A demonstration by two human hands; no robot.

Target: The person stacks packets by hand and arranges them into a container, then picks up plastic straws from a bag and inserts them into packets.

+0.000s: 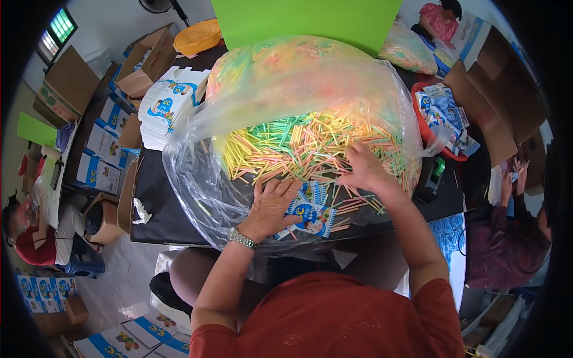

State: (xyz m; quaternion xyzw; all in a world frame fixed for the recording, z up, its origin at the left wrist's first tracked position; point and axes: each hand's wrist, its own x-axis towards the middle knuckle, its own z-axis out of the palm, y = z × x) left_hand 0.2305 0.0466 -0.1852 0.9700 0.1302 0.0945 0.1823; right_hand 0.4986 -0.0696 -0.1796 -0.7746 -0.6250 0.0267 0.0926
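My left hand [271,210] lies flat with its fingers stretched out, over the edge of the stick pile and against small blue-and-white printed packets [311,219]. Its thumb rests on one packet. My right hand [366,171] touches thin coloured sticks [298,140] in yellow, green, pink and orange, its thumb and fingers apart. Some fingertips are partly hidden among the sticks. The sticks spill from the mouth of a large clear plastic bag [197,173], whose bulging back part holds many more.
A stack of white printed cartons [164,110] stands left of the bag. A red basket [427,128] with packets and a black-and-green device [431,179] are at the right. An orange basket [197,37] sits behind. Co-workers [507,238] sit on both sides, among cardboard boxes.
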